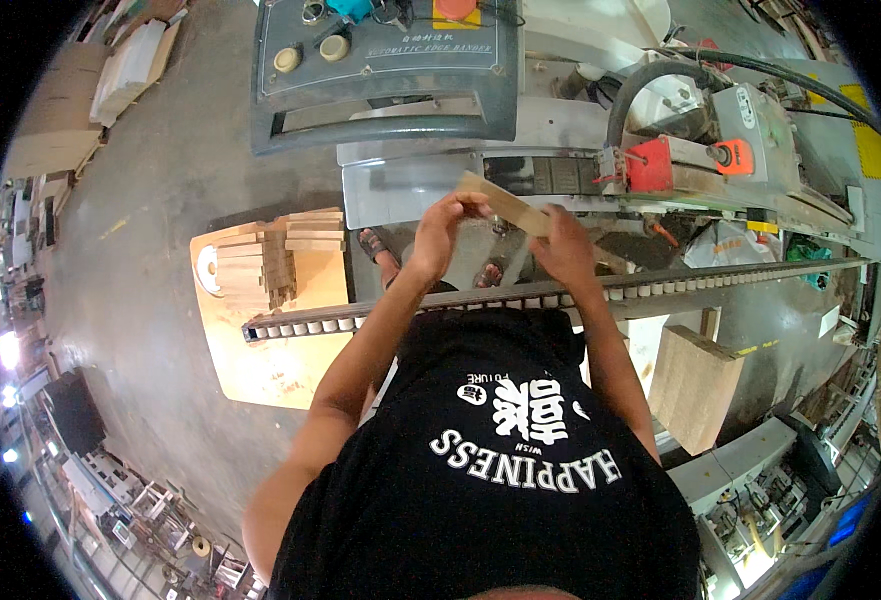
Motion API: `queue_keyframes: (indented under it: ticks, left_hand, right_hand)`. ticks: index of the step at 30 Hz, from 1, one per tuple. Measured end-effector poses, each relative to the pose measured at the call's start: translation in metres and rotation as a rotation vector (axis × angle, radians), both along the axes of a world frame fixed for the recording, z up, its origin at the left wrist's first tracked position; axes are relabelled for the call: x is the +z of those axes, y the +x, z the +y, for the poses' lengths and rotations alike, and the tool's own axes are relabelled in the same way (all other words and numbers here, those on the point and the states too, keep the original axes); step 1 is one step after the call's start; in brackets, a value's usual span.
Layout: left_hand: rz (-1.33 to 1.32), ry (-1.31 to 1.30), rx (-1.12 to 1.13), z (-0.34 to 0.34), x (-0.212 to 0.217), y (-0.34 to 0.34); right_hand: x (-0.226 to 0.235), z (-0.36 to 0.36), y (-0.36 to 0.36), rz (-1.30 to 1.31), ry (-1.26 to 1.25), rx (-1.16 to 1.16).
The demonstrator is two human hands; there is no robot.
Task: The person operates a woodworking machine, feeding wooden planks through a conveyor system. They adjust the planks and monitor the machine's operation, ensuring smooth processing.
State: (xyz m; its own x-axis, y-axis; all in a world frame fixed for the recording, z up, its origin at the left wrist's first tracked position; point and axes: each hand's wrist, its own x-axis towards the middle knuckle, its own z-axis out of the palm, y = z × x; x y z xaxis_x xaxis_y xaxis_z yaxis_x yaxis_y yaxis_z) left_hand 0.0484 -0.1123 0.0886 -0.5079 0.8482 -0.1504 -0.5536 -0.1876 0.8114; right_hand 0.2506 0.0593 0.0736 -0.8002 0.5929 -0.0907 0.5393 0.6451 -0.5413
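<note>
Both my hands hold a short, narrow wooden board [505, 206] in front of me, tilted down toward the right. My left hand [444, 229] has its fingers closed on the board's left part. Around its right end my right hand [565, 246] is closed, slightly smeared by motion. Just beyond the board is the grey bed of a machine [400, 190], with a dark feed track. A rail with a row of small white rollers [615, 292] runs between my body and the machine, below my hands.
At the left, stacked wooden strips [250, 268] lie on a yellowish panel [228, 365], beside a white tape roll [207, 270]. A control panel [385, 75] with knobs and a red button overhangs the machine. To the right are a red machine unit [665, 165] and wooden boards [695, 380].
</note>
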Motion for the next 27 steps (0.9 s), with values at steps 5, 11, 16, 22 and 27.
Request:
queue_keyframes:
  ticks: [5, 11, 16, 22, 27]
  left_hand:
    - [1.309, -0.516, 0.166, -0.008, -0.039, -0.024]
    - [1.606, -0.557, 0.157, -0.001, -0.061, -0.050]
    - [1.737, -0.500, 0.240, 0.008, -0.075, -0.070]
    - [1.688, -0.478, 0.262, 0.021, -0.074, -0.085]
    - [1.828, -0.386, 0.136, 0.011, -0.068, -0.106]
  right_hand:
    - [-0.013, 0.020, -0.072, 0.185, 0.217, 0.213]
    - [-0.023, 0.021, -0.097, 0.259, 0.361, 0.082]
    - [-0.050, -0.004, -0.076, 0.147, -0.234, -0.233]
    - [-0.053, -0.017, -0.087, 0.677, -1.251, -0.785]
    - [-0.034, -0.011, -0.095, 0.866, -1.424, -0.690]
